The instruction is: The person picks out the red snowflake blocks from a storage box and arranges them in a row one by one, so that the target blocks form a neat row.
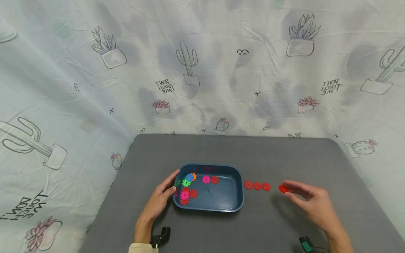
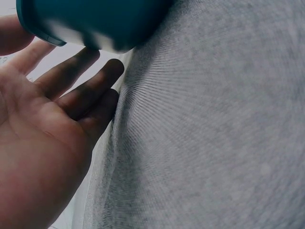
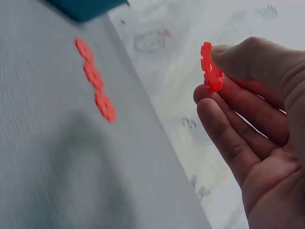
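Observation:
My left hand (image 1: 157,201) rests at the left end of a dark blue plastic tray (image 1: 209,209), thumb at the rim and straight fingers along the outer wall. In the left wrist view, the relaxed fingers (image 2: 90,93) lie beside and under the tray's side. Inside the tray, several notched plastic discs (image 1: 206,179) in pink, red, green, blue and orange lie mostly toward the left. My right hand (image 1: 316,203) pinches a red notched disc (image 3: 208,64) between thumb and fingers, raised over the table. Left of it, three red discs (image 1: 257,186) form a row by the tray's right side.
The grey table (image 1: 234,149) has rounded far corners. Behind it and along its sides hangs a pale cloth (image 1: 215,70) printed with cacti. A black strap device (image 1: 162,238) sits at the left wrist, and another dark one (image 1: 308,245) is by the right wrist.

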The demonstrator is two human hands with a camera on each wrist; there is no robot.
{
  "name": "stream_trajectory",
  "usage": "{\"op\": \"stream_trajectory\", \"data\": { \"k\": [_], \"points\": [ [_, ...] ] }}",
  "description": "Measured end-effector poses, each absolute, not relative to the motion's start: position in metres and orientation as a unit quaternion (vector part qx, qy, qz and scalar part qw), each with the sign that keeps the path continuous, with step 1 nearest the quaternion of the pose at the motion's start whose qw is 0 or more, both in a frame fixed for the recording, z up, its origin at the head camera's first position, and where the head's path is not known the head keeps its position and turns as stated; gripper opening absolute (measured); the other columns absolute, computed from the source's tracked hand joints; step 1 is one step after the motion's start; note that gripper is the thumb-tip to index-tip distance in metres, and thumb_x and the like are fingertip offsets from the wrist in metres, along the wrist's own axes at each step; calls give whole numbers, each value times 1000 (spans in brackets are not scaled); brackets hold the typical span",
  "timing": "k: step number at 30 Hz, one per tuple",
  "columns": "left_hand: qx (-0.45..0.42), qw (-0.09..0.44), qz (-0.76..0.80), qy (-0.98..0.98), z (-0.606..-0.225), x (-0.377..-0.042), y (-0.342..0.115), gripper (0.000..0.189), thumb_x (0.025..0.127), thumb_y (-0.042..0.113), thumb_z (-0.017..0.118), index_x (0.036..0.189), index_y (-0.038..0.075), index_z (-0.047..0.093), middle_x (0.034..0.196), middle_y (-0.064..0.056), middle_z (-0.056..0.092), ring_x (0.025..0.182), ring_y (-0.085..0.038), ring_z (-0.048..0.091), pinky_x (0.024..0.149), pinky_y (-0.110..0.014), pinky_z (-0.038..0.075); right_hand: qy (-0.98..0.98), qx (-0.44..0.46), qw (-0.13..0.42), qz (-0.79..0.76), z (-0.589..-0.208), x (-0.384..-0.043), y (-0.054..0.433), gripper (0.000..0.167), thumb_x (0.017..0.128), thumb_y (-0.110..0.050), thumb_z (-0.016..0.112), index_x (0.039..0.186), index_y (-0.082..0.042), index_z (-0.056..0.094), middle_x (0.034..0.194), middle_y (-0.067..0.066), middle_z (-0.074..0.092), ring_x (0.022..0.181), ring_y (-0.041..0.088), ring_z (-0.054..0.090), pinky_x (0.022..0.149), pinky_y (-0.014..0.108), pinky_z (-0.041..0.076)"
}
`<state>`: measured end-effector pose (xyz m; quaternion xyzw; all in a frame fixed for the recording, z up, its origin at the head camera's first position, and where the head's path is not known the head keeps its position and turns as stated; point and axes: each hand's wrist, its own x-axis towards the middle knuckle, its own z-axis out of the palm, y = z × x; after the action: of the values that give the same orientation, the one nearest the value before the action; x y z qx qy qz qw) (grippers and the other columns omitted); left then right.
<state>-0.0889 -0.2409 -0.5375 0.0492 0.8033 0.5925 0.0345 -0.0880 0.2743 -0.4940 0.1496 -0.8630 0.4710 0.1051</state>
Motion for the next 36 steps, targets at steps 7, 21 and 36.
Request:
{"op": "stream_trajectory", "data": {
  "k": [7, 21, 36],
  "points": [
    [42, 35, 590, 806, -538, -89, -241, 61, 111, 10, 52, 169, 27, 46, 178, -4, 36, 169, -37, 25, 133, -70, 14, -878, 116, 122, 448, -494, -86, 291, 36, 92, -1, 85, 128, -3, 80, 116, -12, 83, 105, -12, 73, 88, 7, 55],
    [46, 40, 592, 804, -536, -89, -240, 60, 111, 11, 52, 169, 27, 46, 178, -3, 36, 169, -35, 25, 134, -68, 14, -905, 113, 120, 392, -504, -107, 287, 35, 91, -12, 89, 126, -10, 82, 115, 9, 84, 100, -17, 69, 83, 4, 52],
    [43, 41, 589, 806, -538, -89, -237, 61, 112, 9, 48, 170, 28, 43, 180, -5, 33, 169, -36, 23, 133, -69, 13, -937, 122, 86, 317, -531, -128, 283, 33, 92, -15, 89, 124, -12, 83, 113, 2, 85, 101, 17, 80, 85, 33, 62]
  ]
}}
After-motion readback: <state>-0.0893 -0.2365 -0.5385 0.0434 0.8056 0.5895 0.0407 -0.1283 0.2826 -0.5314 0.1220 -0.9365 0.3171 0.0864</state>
